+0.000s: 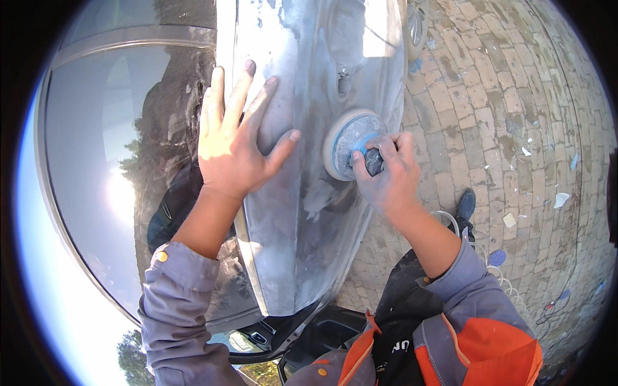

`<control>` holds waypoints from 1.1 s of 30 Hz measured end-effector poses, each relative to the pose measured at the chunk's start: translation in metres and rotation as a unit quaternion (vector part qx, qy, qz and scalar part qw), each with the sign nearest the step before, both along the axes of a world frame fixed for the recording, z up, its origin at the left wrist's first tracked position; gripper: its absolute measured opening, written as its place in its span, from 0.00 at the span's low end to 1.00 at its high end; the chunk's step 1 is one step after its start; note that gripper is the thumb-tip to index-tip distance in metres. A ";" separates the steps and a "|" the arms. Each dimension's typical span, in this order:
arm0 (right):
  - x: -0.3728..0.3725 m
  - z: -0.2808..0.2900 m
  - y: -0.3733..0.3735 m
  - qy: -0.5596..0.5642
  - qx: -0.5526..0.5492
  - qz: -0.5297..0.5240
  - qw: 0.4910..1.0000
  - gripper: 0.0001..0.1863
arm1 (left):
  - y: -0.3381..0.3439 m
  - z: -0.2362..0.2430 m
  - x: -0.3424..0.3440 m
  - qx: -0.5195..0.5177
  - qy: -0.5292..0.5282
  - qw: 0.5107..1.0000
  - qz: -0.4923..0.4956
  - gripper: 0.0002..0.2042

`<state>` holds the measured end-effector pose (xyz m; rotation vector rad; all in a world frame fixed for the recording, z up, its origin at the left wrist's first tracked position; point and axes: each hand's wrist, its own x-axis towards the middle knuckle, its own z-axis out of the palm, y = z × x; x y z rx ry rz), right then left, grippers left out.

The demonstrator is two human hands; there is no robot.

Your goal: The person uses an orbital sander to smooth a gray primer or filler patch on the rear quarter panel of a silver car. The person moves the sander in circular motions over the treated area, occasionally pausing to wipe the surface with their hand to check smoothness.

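Observation:
My left hand (238,135) lies on the dusty grey car door (270,257), fingers spread, near the edge beside the dark window glass (93,116). My right hand (393,174) grips the knob of a round sander or sanding pad (344,132) with a blue ring, which sits on the door's lower half, to the right of my left hand. A recessed handle opening (341,77) is in the panel above the pad. The door's surface is mottled silver, white and darker grey. The underside of the pad is hidden.
Brick paving (515,109) lies to the right, scattered with scraps of paper (561,200) and blue bits. A coiled pale hose (512,289) runs by my right arm near a blue perforated disc (497,257). My dark shoe (466,206) shows on the paving. An opening with dark trim lies below the door.

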<state>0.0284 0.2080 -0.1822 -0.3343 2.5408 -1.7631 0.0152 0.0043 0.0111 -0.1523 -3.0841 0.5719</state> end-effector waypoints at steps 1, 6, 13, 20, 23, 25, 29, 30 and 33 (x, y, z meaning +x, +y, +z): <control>0.000 0.000 -0.001 0.006 -0.006 0.009 1.000 0.13 | 0.000 0.000 0.000 -0.001 0.000 1.000 -0.003 0.38; -0.002 0.003 -0.005 0.000 -0.012 -0.005 1.000 0.13 | 0.001 0.001 -0.001 0.002 -0.006 1.000 -0.004 0.37; -0.007 0.008 -0.008 -0.013 -0.010 -0.009 1.000 0.14 | 0.001 0.001 -0.002 0.006 -0.010 1.000 -0.006 0.37; -0.012 0.016 -0.012 -0.006 -0.028 0.014 0.999 0.15 | 0.001 0.001 -0.002 0.030 -0.016 0.999 -0.004 0.36; -0.017 0.018 -0.013 -0.045 0.003 -0.022 0.999 0.16 | 0.001 0.001 -0.002 0.021 -0.026 0.999 0.002 0.36; -0.020 0.018 -0.013 -0.059 0.030 -0.042 0.997 0.16 | 0.001 0.001 -0.002 0.016 -0.032 0.999 0.001 0.36; -0.022 0.017 -0.016 -0.047 -0.031 0.016 0.998 0.17 | 0.001 0.001 -0.002 0.021 -0.027 0.999 0.000 0.36; -0.022 0.017 -0.017 -0.060 -0.011 -0.022 0.998 0.17 | 0.001 0.001 -0.002 0.022 -0.029 0.999 -0.001 0.36; -0.024 0.018 -0.019 -0.072 0.016 -0.078 0.994 0.17 | 0.001 0.001 -0.003 0.020 -0.034 0.999 0.001 0.36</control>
